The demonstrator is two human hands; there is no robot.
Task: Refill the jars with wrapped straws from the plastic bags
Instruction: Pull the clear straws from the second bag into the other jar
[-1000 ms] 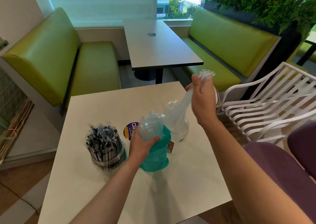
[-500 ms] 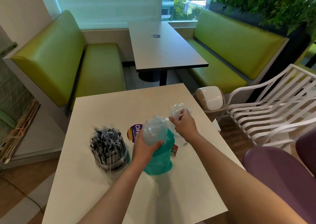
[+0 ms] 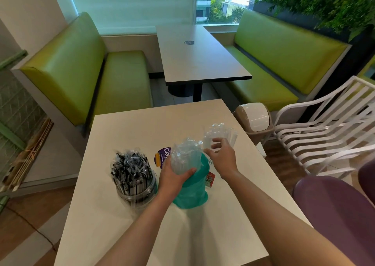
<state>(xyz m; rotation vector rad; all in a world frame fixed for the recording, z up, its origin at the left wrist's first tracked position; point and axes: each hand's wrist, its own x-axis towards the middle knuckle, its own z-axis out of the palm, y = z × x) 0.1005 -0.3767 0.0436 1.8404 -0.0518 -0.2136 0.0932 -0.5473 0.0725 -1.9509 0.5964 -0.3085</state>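
Observation:
A clear jar (image 3: 135,192) packed with black wrapped straws stands at the left of the white table (image 3: 142,127). My left hand (image 3: 172,176) grips a teal plastic bag (image 3: 192,192) with clear wrapped straws (image 3: 185,154) sticking out of its top. Behind it stands a second clear jar holding clear wrapped straws (image 3: 220,132); its lower part is hidden by my hand. My right hand (image 3: 222,157) hovers just in front of those straws, fingers apart and holding nothing.
A purple label card (image 3: 162,156) lies on the table behind the bag. A beige swing-lid bin (image 3: 254,120) and a white slatted chair (image 3: 324,127) stand to the right, a purple seat (image 3: 334,211) nearer. Green benches flank a second table (image 3: 196,56) beyond.
My right hand lowered a bunch of clear straws into the far jar, let go and now sits open beside them. My left hand kept its hold on the teal bag.

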